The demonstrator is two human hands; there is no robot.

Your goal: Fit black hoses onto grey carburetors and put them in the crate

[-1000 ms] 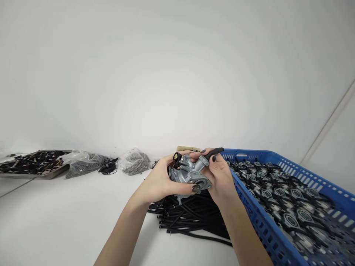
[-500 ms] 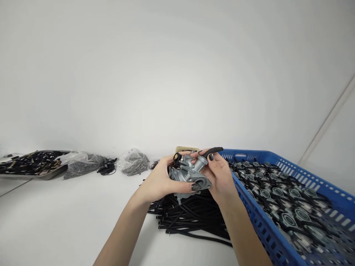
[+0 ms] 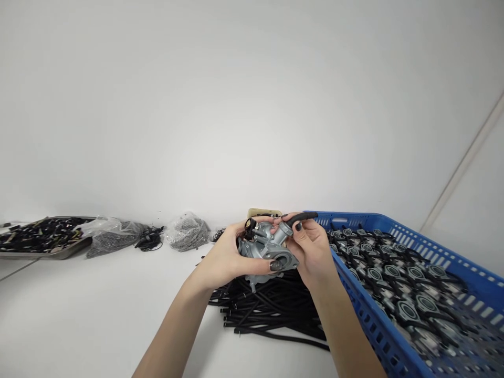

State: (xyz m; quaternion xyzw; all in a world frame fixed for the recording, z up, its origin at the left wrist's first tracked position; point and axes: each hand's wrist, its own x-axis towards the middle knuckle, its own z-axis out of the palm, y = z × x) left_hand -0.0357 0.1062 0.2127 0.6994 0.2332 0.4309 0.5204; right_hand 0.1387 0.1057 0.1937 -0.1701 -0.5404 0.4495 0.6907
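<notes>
My left hand (image 3: 223, 256) is wrapped round a grey metal carburetor (image 3: 263, 247), its thumb lying over the flange at the bottom. My right hand (image 3: 315, 252) pinches a short black rubber hose (image 3: 302, 217) at the carburetor's upper right nipple; the hose end sticks out to the right. Both hands hover above a pile of black hoses (image 3: 268, 304) on the white table (image 3: 86, 304). Dark polish shows on the fingernails.
A blue plastic crate (image 3: 374, 320) at the right holds several more carburetors (image 3: 409, 289). At the back left stand a metal tray of black parts (image 3: 43, 239) and clear bags of small metal pieces (image 3: 186, 231). A white wall rises behind the table.
The hands and carburetor have barely shifted. My right fingers have closed down a little on the hose at the nipple, and the view has drifted slightly.
</notes>
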